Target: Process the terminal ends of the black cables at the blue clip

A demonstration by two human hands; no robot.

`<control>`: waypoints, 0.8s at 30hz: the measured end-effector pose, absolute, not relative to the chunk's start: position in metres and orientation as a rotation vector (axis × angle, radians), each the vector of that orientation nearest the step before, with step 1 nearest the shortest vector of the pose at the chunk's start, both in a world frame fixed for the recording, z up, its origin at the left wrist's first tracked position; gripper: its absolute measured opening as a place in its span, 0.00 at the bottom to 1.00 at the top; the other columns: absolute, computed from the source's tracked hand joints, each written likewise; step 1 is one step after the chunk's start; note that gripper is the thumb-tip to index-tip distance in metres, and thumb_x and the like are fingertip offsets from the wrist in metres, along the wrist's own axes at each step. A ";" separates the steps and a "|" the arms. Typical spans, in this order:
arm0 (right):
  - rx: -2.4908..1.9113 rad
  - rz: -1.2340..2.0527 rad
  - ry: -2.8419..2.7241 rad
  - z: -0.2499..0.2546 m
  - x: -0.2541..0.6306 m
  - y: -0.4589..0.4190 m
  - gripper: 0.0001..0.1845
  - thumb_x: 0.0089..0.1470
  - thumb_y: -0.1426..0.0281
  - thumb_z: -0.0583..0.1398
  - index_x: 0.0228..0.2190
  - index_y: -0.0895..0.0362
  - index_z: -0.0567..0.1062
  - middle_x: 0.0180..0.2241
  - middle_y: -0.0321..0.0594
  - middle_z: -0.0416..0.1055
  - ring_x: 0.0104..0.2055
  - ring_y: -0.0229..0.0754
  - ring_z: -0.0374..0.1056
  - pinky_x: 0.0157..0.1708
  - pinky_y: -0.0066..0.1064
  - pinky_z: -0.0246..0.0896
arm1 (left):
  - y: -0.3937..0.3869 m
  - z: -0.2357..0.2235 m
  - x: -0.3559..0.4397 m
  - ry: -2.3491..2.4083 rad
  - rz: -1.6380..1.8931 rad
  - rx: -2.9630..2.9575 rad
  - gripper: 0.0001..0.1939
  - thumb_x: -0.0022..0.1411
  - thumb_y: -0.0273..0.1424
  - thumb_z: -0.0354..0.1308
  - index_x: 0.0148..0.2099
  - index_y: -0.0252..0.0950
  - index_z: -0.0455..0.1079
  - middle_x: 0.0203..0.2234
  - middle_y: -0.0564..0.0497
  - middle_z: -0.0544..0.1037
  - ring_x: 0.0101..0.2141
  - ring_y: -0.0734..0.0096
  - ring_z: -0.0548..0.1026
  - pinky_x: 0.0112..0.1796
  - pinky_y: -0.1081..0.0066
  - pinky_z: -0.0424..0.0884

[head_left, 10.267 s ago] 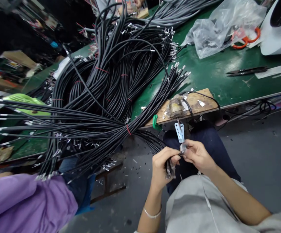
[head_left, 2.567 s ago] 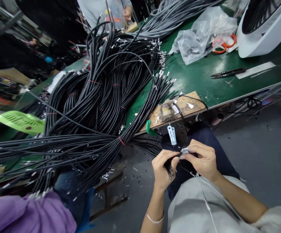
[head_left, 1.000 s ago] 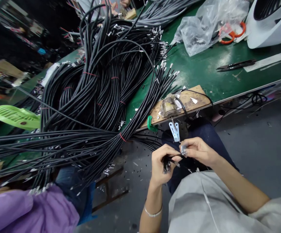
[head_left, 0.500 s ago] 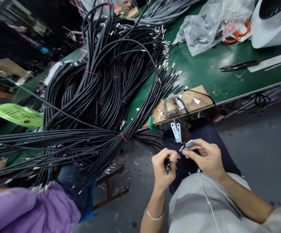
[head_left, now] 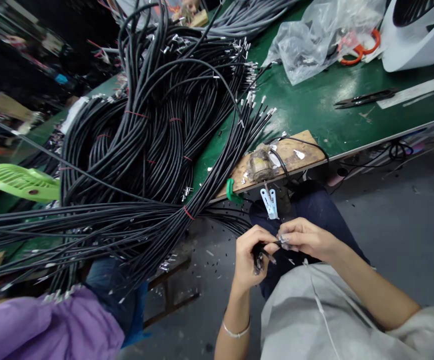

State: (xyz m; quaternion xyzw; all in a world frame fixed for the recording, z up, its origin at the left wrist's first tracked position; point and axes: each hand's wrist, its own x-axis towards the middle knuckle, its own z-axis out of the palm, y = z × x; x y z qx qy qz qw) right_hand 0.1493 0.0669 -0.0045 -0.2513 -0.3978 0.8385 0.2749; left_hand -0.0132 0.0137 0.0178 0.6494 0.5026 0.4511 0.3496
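Observation:
My left hand [head_left: 252, 256] is closed around a bunch of black cables, whose ends [head_left: 261, 260] stick out between its fingers. My right hand [head_left: 309, 239] is closed in a pinch at the silvery tip of one black cable [head_left: 275, 243], right beside the left thumb. A grey covering shows on the right fingertips; its kind is unclear. Just above the hands a light-blue clothes peg [head_left: 269, 204] hangs on the shaft of a small, tape-wrapped motor [head_left: 260, 165]. From the left hand the cables run back to a bundle [head_left: 205, 199] tied with a red band.
A large heap of black cables [head_left: 164, 135] covers the green table [head_left: 299, 107]. The motor sits on a wooden board [head_left: 303, 145] with a green clamp [head_left: 232, 191]. Snips [head_left: 365, 99], orange-handled scissors [head_left: 359, 50], a plastic bag [head_left: 307, 45] and a white fan [head_left: 412, 40] lie beyond. A co-worker's purple sleeve [head_left: 52, 325] is at left.
Half a second ago the right fingers were slightly apart from the left hand, by a cable's bare tip. Now they pinch a cable end against the left fingertips. The view has shifted a little.

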 end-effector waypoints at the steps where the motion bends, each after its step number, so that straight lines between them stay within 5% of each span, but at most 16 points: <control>1: -0.696 2.302 -1.075 -0.006 0.150 0.073 0.13 0.45 0.64 0.63 0.19 0.60 0.73 0.15 0.31 0.61 0.18 0.30 0.52 0.18 0.24 0.43 | 0.014 0.017 -0.012 1.320 1.181 1.686 0.07 0.60 0.31 0.59 0.30 0.34 0.71 0.23 0.50 0.72 0.26 0.72 0.70 0.29 0.73 0.65; 5: -0.909 2.073 -1.160 -0.004 0.150 0.103 0.13 0.43 0.66 0.63 0.15 0.60 0.71 0.13 0.30 0.60 0.17 0.30 0.50 0.18 0.25 0.43 | 0.012 0.012 -0.005 1.419 1.241 1.661 0.06 0.59 0.29 0.59 0.30 0.34 0.69 0.23 0.51 0.70 0.26 0.71 0.70 0.29 0.72 0.65; 10: -1.040 1.732 -1.319 0.007 0.136 0.127 0.22 0.48 0.56 0.63 0.16 0.60 0.71 0.16 0.32 0.62 0.21 0.32 0.54 0.22 0.26 0.48 | 0.013 0.009 -0.003 1.436 1.422 1.580 0.06 0.57 0.26 0.61 0.30 0.35 0.68 0.23 0.53 0.69 0.27 0.73 0.69 0.29 0.73 0.65; 24: -0.561 2.249 -0.680 0.006 0.114 0.110 0.23 0.51 0.51 0.61 0.27 0.61 0.77 0.22 0.40 0.72 0.25 0.37 0.68 0.28 0.27 0.63 | 0.031 0.003 0.006 1.511 1.459 1.508 0.06 0.57 0.27 0.61 0.29 0.35 0.68 0.24 0.53 0.70 0.27 0.73 0.69 0.30 0.73 0.65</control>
